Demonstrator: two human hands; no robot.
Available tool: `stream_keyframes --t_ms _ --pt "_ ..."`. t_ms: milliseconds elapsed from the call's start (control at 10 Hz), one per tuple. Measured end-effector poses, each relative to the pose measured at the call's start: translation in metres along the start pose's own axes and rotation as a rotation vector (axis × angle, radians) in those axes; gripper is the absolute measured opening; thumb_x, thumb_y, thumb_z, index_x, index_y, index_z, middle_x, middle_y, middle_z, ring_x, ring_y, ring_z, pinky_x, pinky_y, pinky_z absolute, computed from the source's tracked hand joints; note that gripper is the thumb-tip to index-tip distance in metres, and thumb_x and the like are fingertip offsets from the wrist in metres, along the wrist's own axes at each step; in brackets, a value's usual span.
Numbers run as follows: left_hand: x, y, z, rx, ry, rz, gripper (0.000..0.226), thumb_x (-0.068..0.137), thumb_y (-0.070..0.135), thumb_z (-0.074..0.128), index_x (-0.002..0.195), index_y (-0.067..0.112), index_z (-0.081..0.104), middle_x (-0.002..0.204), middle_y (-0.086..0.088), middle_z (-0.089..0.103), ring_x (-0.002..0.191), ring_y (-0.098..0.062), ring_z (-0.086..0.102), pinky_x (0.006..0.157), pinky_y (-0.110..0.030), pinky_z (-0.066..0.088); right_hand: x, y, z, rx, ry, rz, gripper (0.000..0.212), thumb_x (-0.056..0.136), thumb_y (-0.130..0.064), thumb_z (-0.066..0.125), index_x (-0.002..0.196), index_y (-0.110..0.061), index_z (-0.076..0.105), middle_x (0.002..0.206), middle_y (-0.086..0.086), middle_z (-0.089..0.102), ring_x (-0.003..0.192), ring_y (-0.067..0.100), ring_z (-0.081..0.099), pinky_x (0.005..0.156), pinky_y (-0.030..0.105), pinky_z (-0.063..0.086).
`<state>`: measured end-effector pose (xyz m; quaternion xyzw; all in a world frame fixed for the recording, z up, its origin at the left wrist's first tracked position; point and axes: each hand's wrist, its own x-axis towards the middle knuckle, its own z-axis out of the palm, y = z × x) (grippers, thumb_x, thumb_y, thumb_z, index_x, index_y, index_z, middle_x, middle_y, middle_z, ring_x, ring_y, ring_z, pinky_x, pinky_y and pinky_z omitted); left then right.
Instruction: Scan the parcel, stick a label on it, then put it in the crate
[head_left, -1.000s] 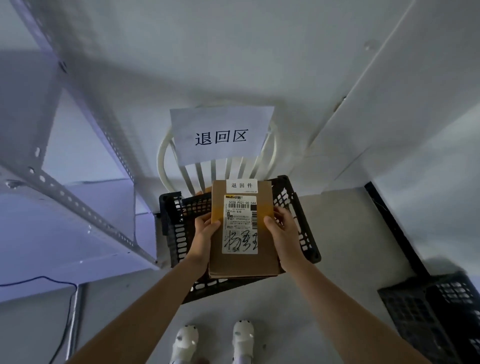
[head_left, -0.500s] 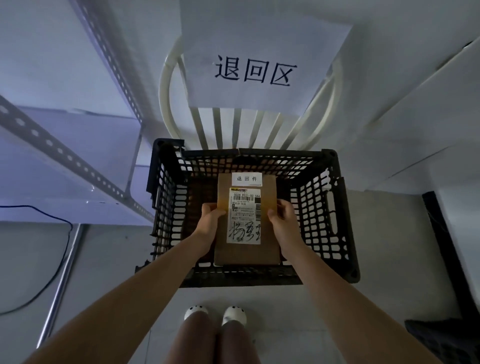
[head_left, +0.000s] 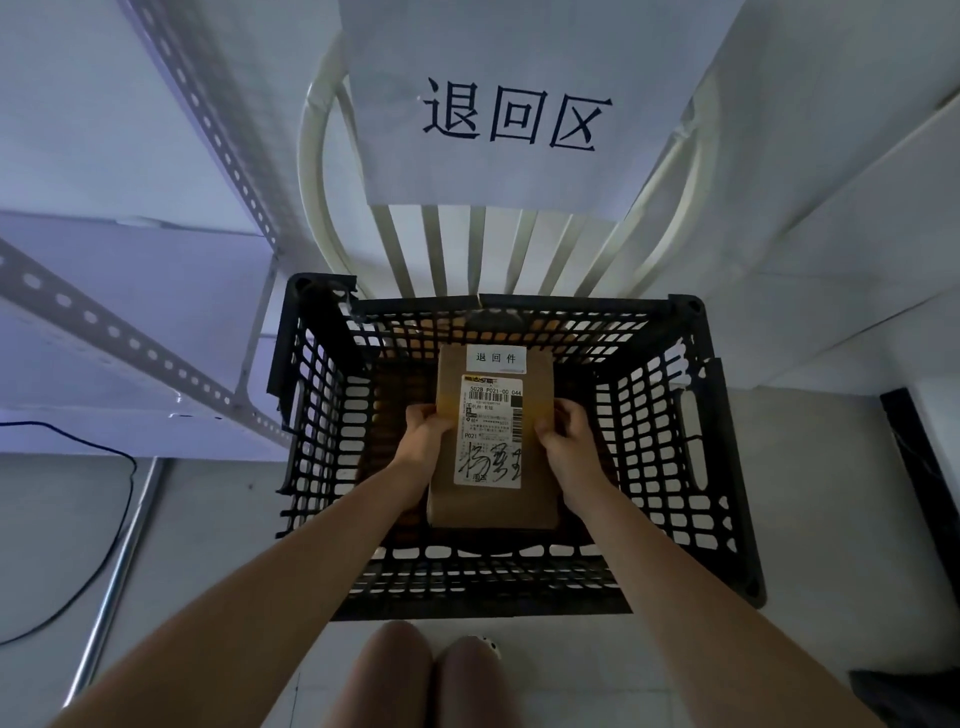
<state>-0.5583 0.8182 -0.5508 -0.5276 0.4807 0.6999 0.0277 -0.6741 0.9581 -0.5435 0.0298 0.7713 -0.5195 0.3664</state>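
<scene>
head cam, looking straight down: my left hand (head_left: 422, 431) and right hand (head_left: 566, 434) are clamped on the two long sides of the brown parcel (head_left: 492, 499), holding it inside the black mesh crate (head_left: 722, 467). can't tell if it's touching the bottom. small white label (head_left: 496, 358) sits at its far end, shipping label (head_left: 489, 431) just below. behind the crate there's a white chair (head_left: 467, 249) with a paper sign (head_left: 519, 104) on it.
</scene>
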Motion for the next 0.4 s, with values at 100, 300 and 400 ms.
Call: stream_keyframes --t_ms 100,300,400 --pt "0.001 0.000 -0.002 0.030 0.002 -0.005 0.043 0.090 0.031 0.048 0.129 0.027 0.030 0.102 -0.009 0.060 0.098 -0.031 0.060 0.090 -0.049 0.051 0.000 0.001 0.000 -0.039 -0.009 -0.026 0.039 0.097 -0.020 0.051 0.135 -0.023 0.040 0.114 -0.003 0.053 0.103 0.019 0.057 0.083 0.037 0.048" --pt "-0.013 0.009 -0.002 0.124 0.050 -0.027 0.064 0.090 0.039 0.046 0.147 0.023 0.021 0.117 -0.012 0.058 0.109 -0.034 0.057 0.096 -0.047 0.048 -0.017 -0.010 0.001 -0.189 -0.004 -0.049 0.050 0.095 -0.022 0.054 0.142 -0.022 0.035 0.115 -0.004 0.050 0.104 0.016 0.051 0.085 0.036 0.045" --pt "-0.036 0.015 -0.009 0.354 0.106 0.075 0.065 0.091 0.044 0.042 0.148 0.020 0.023 0.133 -0.011 0.053 0.103 -0.025 0.053 0.078 -0.034 0.045 -0.038 -0.027 -0.002 -0.322 -0.050 -0.079 0.050 0.094 -0.021 0.054 0.141 -0.021 0.036 0.130 0.002 0.053 0.105 0.016 0.053 0.082 0.031 0.045"
